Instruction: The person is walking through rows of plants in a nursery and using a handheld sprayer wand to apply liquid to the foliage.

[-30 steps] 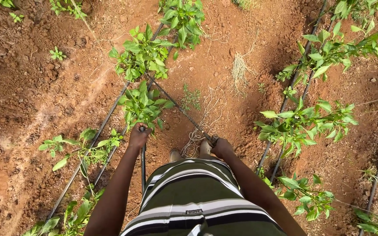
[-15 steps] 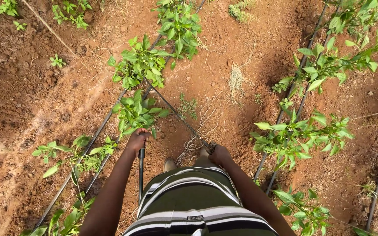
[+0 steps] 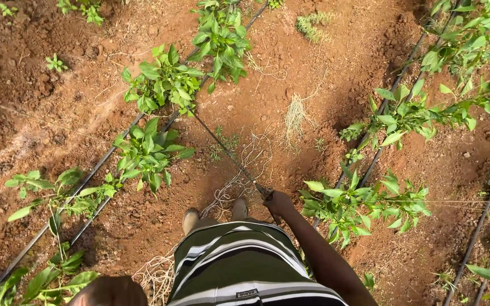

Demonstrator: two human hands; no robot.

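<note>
My right hand (image 3: 279, 202) is closed around the near end of a thin dark rod (image 3: 222, 144). The rod runs up and to the left over the red soil, and its far end reaches the base of a leafy green plant (image 3: 163, 85). My left hand is out of view; only a bit of that arm (image 3: 109, 292) shows at the bottom edge. My two shoes (image 3: 190, 218) stand on the bare soil between two plant rows, beside a tangle of pale twine (image 3: 231, 187).
Black drip lines (image 3: 92, 170) run diagonally along the left row of green plants (image 3: 148, 153). Another row of plants (image 3: 358, 204) with its own drip lines stands on the right. A clump of dry grass (image 3: 295, 116) lies on the path ahead.
My left hand let go of the upright dark stick by the left row and dropped out of view. The view shifted right and forward. My right hand still holds the rod.
</note>
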